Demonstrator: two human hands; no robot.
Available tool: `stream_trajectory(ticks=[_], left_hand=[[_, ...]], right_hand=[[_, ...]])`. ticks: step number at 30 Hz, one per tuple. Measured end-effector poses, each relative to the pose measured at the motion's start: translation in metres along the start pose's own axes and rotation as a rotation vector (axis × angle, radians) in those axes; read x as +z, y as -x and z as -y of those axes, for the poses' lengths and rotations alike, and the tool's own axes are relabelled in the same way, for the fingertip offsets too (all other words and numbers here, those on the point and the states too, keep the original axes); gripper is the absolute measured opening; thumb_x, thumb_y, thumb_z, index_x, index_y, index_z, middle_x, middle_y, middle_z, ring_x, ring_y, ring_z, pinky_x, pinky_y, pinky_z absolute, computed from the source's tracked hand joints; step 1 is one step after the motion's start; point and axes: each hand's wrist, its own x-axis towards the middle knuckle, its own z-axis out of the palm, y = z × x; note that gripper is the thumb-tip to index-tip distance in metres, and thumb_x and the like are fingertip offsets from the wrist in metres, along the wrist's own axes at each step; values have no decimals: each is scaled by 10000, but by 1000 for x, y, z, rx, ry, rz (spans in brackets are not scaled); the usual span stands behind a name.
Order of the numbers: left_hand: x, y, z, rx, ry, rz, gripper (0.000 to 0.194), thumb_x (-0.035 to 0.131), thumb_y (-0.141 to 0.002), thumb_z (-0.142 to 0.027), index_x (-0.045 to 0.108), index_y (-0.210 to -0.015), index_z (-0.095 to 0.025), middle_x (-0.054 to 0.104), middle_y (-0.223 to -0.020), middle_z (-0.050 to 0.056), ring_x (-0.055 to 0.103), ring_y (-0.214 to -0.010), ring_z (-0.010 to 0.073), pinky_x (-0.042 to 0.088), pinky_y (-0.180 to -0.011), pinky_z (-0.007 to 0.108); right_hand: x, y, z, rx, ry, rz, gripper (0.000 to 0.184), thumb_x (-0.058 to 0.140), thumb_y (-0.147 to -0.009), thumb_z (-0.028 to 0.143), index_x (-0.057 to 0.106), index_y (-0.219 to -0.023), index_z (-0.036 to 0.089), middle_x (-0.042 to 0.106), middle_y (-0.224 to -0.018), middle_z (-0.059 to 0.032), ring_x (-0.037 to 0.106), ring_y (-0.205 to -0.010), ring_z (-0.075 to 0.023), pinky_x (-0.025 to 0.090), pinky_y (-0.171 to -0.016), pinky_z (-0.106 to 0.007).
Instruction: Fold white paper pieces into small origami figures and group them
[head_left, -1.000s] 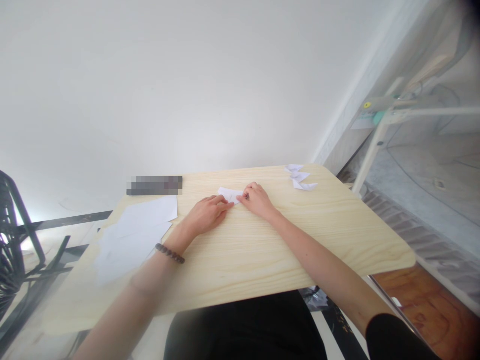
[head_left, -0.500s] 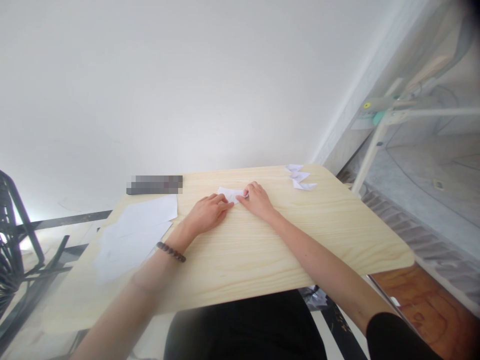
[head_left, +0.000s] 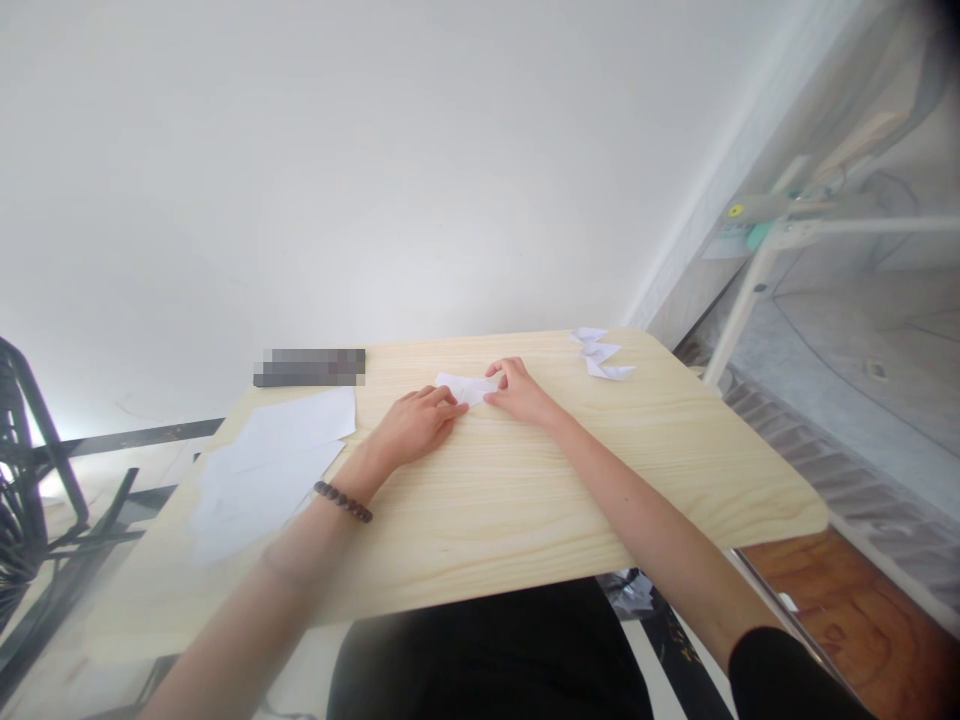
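Observation:
A small piece of folded white paper (head_left: 469, 389) lies on the wooden table top in front of me. My left hand (head_left: 420, 425) is closed on its left end, thumb and fingertips pressing the paper against the table. At the right end is my right hand (head_left: 519, 392), its thumb and forefinger apart with the paper's tip between them. Whether those fingertips touch the paper I cannot tell.
Several pointed folded paper pieces (head_left: 602, 353) sit in a row at the table's back right. Flat white sheets (head_left: 262, 480) lie on the left, with a blurred-out dark object (head_left: 309, 368) behind them. A wall (head_left: 450, 180) rises behind the table (head_left: 480, 530).
My right hand has loosened: its thumb and forefinger have spread apart and shifted slightly right, showing more of the paper's right end. My left hand has stayed on the paper.

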Motion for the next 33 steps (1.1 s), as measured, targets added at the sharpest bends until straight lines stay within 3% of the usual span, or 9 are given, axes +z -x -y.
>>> stream_trajectory(ticks=[9, 14, 18, 25, 33], left_hand=[[1, 1, 0, -3, 19, -16, 322, 355, -850, -235, 525, -1122, -261, 537, -984, 53, 496, -905, 172, 410, -805, 316], [2, 2, 0, -2, 58, -44, 332, 362, -842, -221, 518, -1133, -253, 534, -1022, 63, 496, -943, 183, 404, -837, 335], [2, 3, 2, -6, 119, -48, 315, 367, -833, -210, 536, -1097, -235, 550, -1039, 56, 511, -961, 176, 411, -851, 315], [5, 5, 6, -7, 158, -46, 302, 360, -831, -225, 562, -1056, -231, 531, -1160, 28, 494, -1052, 166, 393, -912, 311], [6, 6, 7, 8, 172, -42, 327, 366, -826, -229, 551, -1095, -209, 532, -1179, 24, 453, -1116, 160, 347, -971, 337]], right_hand=[[-12, -4, -6, -1, -80, 17, 241, 418, -658, 67, 483, -865, 172, 434, -959, -30, 489, -661, -67, 430, -678, -226], [-8, 0, -4, -3, -55, -11, 192, 449, -702, 164, 486, -890, 173, 455, -937, -27, 487, -665, -77, 430, -675, -235], [3, 3, 2, -58, 105, -42, 224, 538, -682, 267, 510, -891, 192, 470, -935, -29, 486, -825, -128, 403, -776, -281], [4, 3, 3, -68, 164, -30, 219, 502, -716, 215, 522, -932, 192, 467, -969, -42, 483, -882, -135, 376, -834, -287], [5, 6, 10, -95, 275, -32, 311, 554, -695, 347, 523, -959, 185, 477, -972, -49, 467, -943, -162, 354, -859, -305]])
